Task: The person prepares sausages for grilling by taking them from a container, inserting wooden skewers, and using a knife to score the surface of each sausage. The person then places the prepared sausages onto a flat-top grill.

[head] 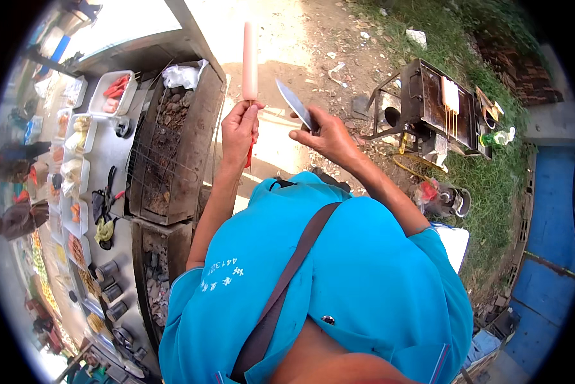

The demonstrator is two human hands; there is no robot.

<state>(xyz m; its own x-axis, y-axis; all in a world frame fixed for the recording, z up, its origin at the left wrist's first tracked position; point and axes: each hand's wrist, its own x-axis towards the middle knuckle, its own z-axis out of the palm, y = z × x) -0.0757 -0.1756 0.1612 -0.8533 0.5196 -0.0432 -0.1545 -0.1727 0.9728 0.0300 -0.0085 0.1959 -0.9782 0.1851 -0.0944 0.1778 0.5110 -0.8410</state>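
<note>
Upright in my left hand (240,126) is a skewer carrying a long pale pink sausage (250,62). Something red shows below that hand; what it is cannot be told. My right hand (327,135) grips a knife (293,102), its blade pointing up and left towards the sausage without touching it. To the right, several skewered pale sausages (451,96) lie side by side on a dark metal box with a flat top (419,103), their sticks pointing towards me.
At left stands a long metal charcoal grill (201,144) with a wire rack and a white plastic bag (184,74). Beyond it, a counter (119,168) holds food trays (98,98) and metal cups (111,290). A pot (453,201) and green bottle (494,138) are at right.
</note>
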